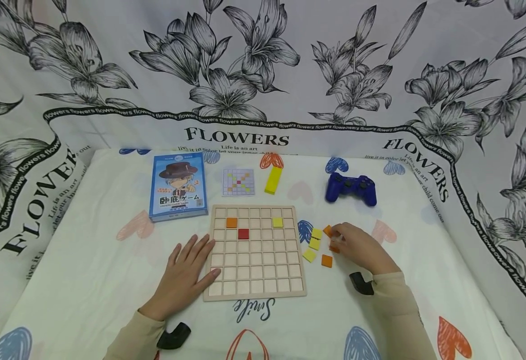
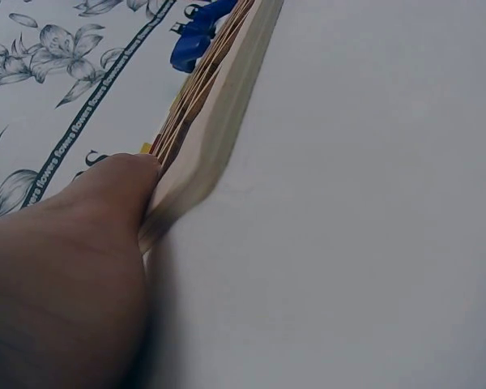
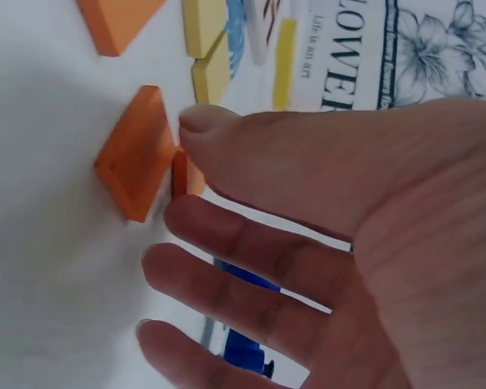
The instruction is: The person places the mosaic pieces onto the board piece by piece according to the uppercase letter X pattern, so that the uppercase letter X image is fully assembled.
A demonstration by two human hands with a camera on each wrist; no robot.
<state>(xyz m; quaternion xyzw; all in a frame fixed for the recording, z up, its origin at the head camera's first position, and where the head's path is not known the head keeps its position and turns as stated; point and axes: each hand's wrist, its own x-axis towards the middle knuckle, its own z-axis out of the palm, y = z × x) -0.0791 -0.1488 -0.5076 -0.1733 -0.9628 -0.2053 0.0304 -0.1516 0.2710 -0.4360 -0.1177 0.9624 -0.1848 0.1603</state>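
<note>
A wooden grid board [image 1: 254, 296] lies flat on the cloth. An orange tile [image 1: 231, 223], a red tile [image 1: 243, 234] and a yellow tile [image 1: 278, 222] sit in its upper cells. My left hand [image 1: 179, 280] rests at the board's left edge, fingers extended, thumb over the rim; the left wrist view shows the thumb [image 2: 113, 190] against the board's side. To the right of the board, my right hand [image 1: 359, 247] is over loose orange tiles [image 1: 327, 261]. Its thumb and fingers are apart in the right wrist view, close to one orange tile [image 3: 138, 154] lying on the cloth.
Several loose yellow tiles [image 1: 309, 255] lie between the board and my right hand. Behind the board are a blue game box [image 1: 179, 185], a small pattern card [image 1: 238, 182], a yellow bar [image 1: 273, 180] and a blue game controller [image 1: 350, 189].
</note>
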